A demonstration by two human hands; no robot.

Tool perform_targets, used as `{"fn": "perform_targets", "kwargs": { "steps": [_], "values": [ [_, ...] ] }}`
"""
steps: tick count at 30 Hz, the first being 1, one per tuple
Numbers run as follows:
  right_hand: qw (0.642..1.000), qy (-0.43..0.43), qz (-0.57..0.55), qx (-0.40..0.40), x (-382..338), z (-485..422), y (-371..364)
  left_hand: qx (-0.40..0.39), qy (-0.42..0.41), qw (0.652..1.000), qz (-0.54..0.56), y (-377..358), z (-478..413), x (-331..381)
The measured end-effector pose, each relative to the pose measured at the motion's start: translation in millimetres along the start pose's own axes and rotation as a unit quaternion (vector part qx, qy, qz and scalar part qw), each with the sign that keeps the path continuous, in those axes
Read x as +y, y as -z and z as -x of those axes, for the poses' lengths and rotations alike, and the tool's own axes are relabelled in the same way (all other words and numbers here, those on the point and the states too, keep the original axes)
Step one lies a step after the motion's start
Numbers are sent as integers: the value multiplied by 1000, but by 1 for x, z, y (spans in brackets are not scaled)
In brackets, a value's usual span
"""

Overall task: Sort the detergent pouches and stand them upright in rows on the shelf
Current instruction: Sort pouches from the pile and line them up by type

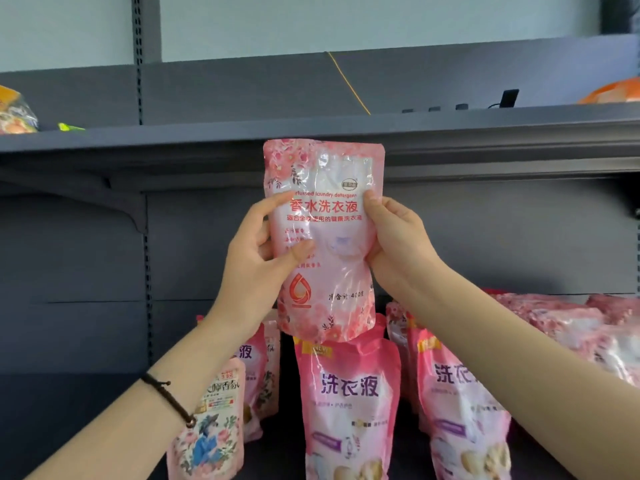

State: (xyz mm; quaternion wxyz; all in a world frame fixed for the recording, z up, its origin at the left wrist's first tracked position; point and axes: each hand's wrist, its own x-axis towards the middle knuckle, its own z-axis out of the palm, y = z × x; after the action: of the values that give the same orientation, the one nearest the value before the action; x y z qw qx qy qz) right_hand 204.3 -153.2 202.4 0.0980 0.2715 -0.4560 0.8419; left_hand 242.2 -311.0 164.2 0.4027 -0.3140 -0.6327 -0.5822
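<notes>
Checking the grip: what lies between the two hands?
The pale pink floral plastic detergent pouch, which left hand and right hand both grip; head view.

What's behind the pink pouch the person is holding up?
Behind the held pouch show the shelf back panel and the upper shelf's edge. Its bottom hides the top of a standing pouch; anything else directly behind is covered.
</notes>
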Motion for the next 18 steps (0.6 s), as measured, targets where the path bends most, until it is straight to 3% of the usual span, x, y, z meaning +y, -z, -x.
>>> {"fn": "perform_targets", "kwargs": {
  "steps": [5,9,11,15,18],
  "values": [
    [998,38,42,24,-17,48,39,54,5,997,49,-61,45,11],
    [984,130,74,-94,-37,95,106,54,16,996,71,-118,77,18],
    [977,137,105,-127,-49,117,144,46,23,996,75,-152,95,20],
    [976,139,167,9,-71,144,213,56,32,995,72,-238,131,20],
    [966,152,200,65,-89,157,257,89,60,989,98,-297,153,15]
  ]
}}
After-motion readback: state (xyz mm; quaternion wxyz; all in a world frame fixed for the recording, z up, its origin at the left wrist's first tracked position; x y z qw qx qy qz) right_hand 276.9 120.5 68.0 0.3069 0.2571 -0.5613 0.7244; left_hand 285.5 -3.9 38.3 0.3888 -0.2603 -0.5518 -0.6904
